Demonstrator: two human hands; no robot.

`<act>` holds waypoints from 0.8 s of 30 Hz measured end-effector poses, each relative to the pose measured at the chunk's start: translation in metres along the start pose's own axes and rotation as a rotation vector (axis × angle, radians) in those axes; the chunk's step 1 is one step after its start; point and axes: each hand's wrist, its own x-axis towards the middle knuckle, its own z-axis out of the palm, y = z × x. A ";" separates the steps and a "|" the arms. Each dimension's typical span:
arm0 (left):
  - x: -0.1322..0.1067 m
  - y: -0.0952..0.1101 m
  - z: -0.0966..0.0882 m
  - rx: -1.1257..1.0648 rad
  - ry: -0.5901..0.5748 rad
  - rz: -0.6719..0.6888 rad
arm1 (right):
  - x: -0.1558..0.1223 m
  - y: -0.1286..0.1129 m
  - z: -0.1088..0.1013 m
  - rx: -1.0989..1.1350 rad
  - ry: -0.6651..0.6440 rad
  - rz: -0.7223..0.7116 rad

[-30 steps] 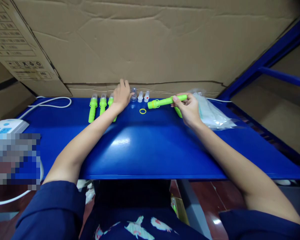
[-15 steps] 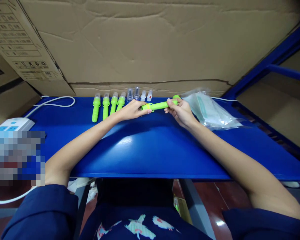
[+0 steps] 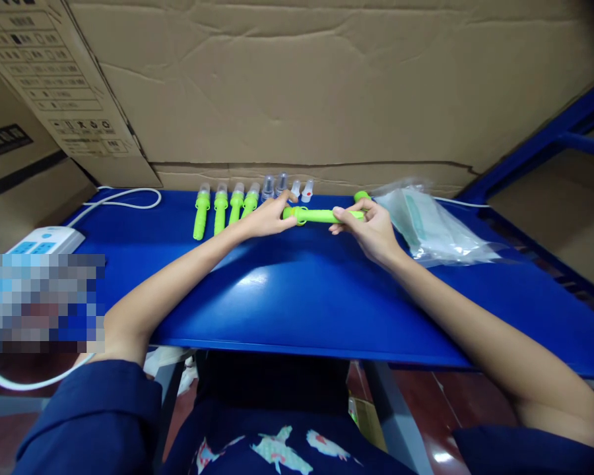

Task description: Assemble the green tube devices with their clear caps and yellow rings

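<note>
Nearest the camera, 2 bare forearms in dark blue sleeves reach across a glossy blue table [image 3: 297, 297]. Both hands meet at 1 green tube [image 3: 321, 215], held level just above the table's far half: the left hand [image 3: 267, 218] pinches its left, ringed end with narrow fingers, while the right hand [image 3: 371, 227] curls closed around its right end. Just behind the right hand, the tip of another green piece [image 3: 361, 195] shows. To the right lies a clear plastic bag [image 3: 426, 224], near that hand. Left of the hands, 4 green tubes with pale caps [image 3: 225, 206] lie side by side, and 4 small clear caps [image 3: 287, 186] stand in a row behind the left hand's fingertips, near the back edge. At the far left sit a white power strip [image 3: 42, 239] and a looped white cable [image 3: 123, 194]. Behind everything, creased cardboard boxes [image 3: 301, 86] wall off the table, and a blue metal frame [image 3: 549, 142] rises at right.
</note>
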 end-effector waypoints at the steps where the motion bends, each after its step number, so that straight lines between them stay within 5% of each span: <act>1: -0.001 -0.002 0.000 0.019 0.053 -0.002 | -0.004 -0.003 0.003 -0.032 -0.007 -0.034; 7: -0.002 -0.002 -0.002 0.130 0.053 -0.044 | -0.026 -0.015 0.024 -0.093 0.031 -0.169; 13: 0.003 -0.006 0.007 0.158 0.129 -0.069 | -0.033 -0.012 0.031 -0.148 0.052 -0.153; 24: -0.003 -0.014 -0.008 0.082 0.212 -0.020 | -0.001 -0.012 -0.003 -0.086 -0.097 -0.090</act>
